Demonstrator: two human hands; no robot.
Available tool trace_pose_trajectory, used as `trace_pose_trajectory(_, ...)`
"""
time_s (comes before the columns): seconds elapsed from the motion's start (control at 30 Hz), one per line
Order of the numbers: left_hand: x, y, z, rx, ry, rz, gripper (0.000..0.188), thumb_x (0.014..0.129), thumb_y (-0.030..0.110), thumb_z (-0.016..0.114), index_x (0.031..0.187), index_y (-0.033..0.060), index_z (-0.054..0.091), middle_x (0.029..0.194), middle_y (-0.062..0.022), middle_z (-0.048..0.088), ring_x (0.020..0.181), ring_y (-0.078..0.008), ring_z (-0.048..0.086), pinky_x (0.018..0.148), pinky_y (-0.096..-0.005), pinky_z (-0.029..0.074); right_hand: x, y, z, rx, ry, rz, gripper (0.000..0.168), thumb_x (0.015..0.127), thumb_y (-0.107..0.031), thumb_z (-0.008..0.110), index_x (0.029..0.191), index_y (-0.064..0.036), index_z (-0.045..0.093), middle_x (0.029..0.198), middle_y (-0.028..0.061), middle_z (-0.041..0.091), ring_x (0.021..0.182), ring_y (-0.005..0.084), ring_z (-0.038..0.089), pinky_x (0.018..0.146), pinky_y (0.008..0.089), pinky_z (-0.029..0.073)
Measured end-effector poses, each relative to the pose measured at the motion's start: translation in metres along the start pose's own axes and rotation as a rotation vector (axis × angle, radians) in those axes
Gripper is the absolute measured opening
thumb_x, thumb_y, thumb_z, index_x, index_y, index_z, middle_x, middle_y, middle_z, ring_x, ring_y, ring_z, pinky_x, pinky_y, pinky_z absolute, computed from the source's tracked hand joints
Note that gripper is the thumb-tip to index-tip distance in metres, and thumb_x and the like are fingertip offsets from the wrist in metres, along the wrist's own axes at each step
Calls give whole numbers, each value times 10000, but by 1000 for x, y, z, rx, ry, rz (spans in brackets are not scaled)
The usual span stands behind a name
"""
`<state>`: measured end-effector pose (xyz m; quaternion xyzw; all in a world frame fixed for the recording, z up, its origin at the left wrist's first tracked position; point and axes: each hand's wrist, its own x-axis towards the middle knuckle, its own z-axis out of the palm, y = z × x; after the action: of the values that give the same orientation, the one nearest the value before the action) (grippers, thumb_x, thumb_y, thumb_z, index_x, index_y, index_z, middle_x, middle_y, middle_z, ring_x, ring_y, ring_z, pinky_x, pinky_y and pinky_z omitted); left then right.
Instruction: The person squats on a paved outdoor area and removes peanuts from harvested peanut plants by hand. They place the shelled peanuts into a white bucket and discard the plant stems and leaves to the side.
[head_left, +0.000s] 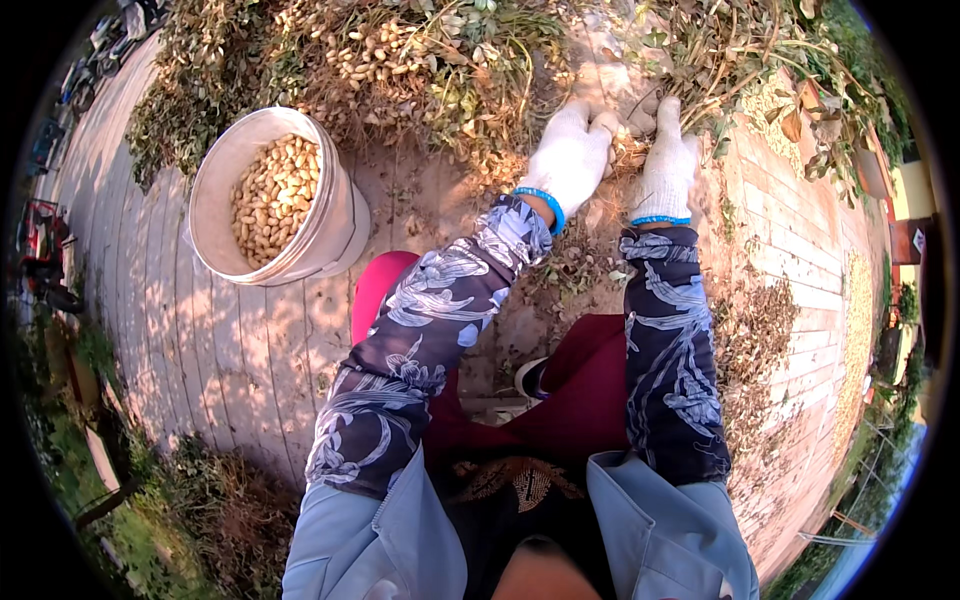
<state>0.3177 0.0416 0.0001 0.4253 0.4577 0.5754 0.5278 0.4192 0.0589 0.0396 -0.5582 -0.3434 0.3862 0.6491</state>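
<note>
My left hand (574, 159), in a white knit glove with a blue cuff, curls its fingers in at the dry roots (634, 154) of a peanut plant. What lies inside those fingers is mostly hidden. Close on its right, my right hand (666, 169), gloved alike, grips the lower stems of a leafy peanut plant (720, 82); the stems fan out up and to the right. To the left, a white plastic bucket (349, 217) leans toward me, partly filled with unshelled peanuts (276, 199).
A large heap of pulled peanut plants (420, 97) lies ahead, with a cluster of pods (375, 52) on it. Dry leaf litter (757, 322) is strewn over the paved ground (225, 360). Peanuts (855, 352) are spread at the far right. A red vehicle (46, 247) stands far left.
</note>
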Motion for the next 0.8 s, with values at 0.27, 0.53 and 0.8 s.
trace_pose_trajectory(0.27, -7, 10, 9, -142, -131, -162, 303, 1083, 341, 510, 959, 71, 568, 781, 11, 534, 636, -108, 500, 572, -265, 448, 20, 2, -18, 193, -238, 179, 384, 1052, -430, 570, 934, -66, 598, 718, -23, 554, 651, 93, 519, 604, 214, 402)
trace_pose_trajectory(0.53, 7, 23, -32, -582, -31, -211, 319, 1068, 332, 474, 1024, 48, 611, 908, -53, 635, 706, -146, 611, 501, -273, 482, 2, -28, -21, 401, -341, 242, 405, 1068, -456, 530, 820, -139, 487, 661, -95, 340, 582, 54, 330, 556, 223, 323)
trace_pose_trajectory(0.8, -10, 11, -13, 229, -414, 30, 529, 1038, 458, 559, 1240, -25, 637, 1109, -103, 696, 1022, -139, 604, 917, -317, 481, 37, 2, -44, 745, -772, 268, 437, 1077, -443, 507, 1058, -20, 616, 716, -71, 508, 590, 56, 472, 584, 199, 456)
